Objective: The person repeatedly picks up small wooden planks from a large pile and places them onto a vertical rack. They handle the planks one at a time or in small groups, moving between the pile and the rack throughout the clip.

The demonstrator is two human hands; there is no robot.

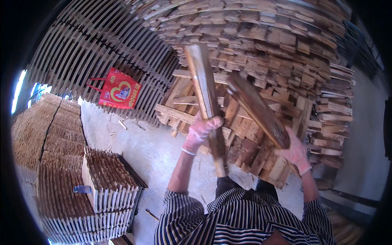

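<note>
Both my hands wear pale pink knit gloves. My left hand (199, 131) is closed around the lower half of a long wooden board (203, 83), which points up and away from me. My right hand (295, 152) grips the near end of a second wooden board (258, 109), slanting up to the left. The two boards are apart, raised over a low pile of loose boards (245, 139) in front of my legs. My right fingers are partly hidden by the board.
Stacked wood (261, 36) rises high behind the pile, with a narrower stack (330, 118) to its right. A red shopping bag (120, 90) hangs on slatted stacks at the left. Bundled slats (112, 171) stand lower left, a small bottle (82, 189) on them. Concrete floor (159, 151) lies between.
</note>
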